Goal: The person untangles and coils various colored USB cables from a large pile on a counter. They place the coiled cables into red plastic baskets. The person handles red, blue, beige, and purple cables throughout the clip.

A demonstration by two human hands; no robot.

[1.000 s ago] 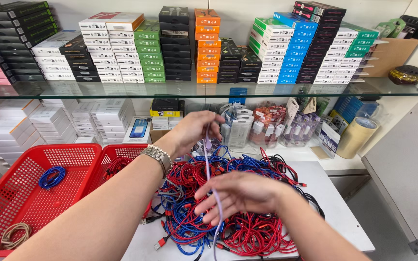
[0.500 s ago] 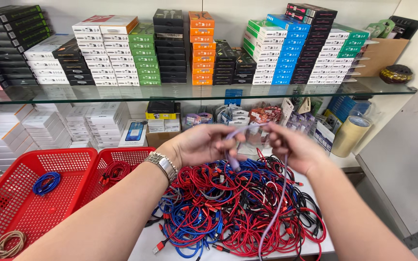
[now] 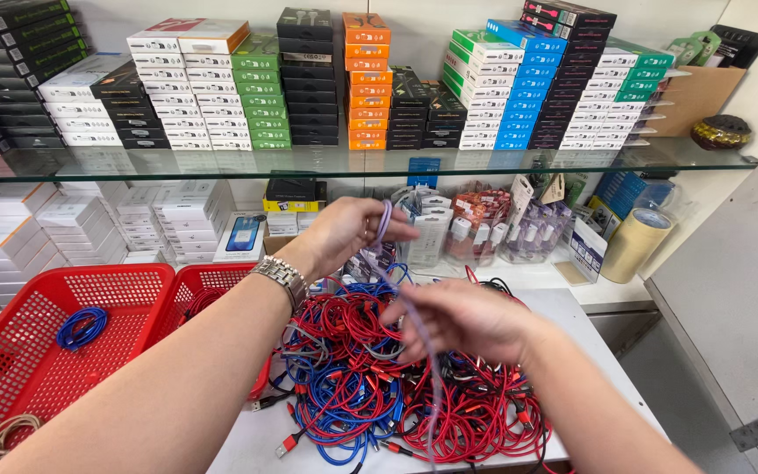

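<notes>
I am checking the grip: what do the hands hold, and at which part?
Both hold one pale purple cable: left hand at its looped upper end, right hand further down its length.

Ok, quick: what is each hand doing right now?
Left hand: closed on a loop of the pale purple cable.
Right hand: fingers pinching the same cable lower down, above the cable pile.

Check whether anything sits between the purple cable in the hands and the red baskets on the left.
Only the person's own left forearm crosses in front of the red baskets. The purple cable hangs between left hand and right hand, above the cable pile.
</notes>
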